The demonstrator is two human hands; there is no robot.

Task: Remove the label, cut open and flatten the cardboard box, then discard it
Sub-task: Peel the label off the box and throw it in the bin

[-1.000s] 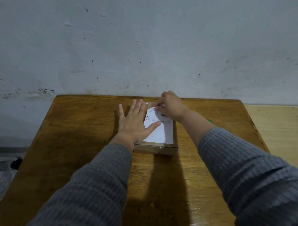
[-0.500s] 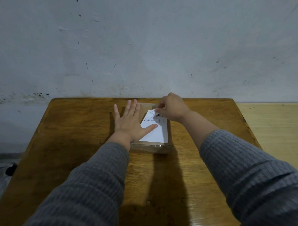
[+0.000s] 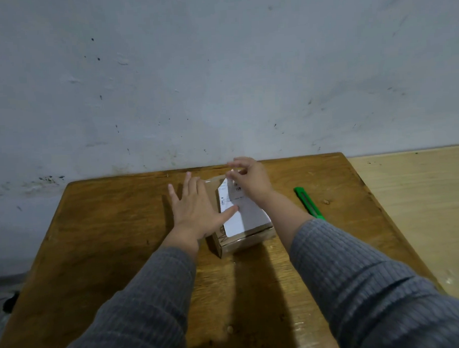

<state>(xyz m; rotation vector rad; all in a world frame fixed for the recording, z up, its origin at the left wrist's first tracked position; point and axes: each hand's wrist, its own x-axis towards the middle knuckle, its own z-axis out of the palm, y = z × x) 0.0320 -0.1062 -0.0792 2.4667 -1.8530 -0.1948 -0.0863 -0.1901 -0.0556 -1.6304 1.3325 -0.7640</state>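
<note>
A small brown cardboard box [image 3: 245, 238] lies on the wooden table [image 3: 99, 232], its top covered by a white printed label [image 3: 247, 215]. My left hand [image 3: 195, 209] lies flat with fingers spread on the box's left side, thumb on the label. My right hand [image 3: 249, 182] pinches the label's far corner, which is lifted and curled off the box. A green utility knife [image 3: 308, 203] lies on the table to the right of the box, past my right forearm.
A stained grey wall [image 3: 219, 82] runs right behind the table's far edge. A lighter wooden surface [image 3: 421, 205] adjoins the table on the right. Dark floor clutter shows at the lower left.
The label's far corner has peeled further up and toward me under my right hand. The box has turned slightly. The view shifted, and the green knife has come into sight.
</note>
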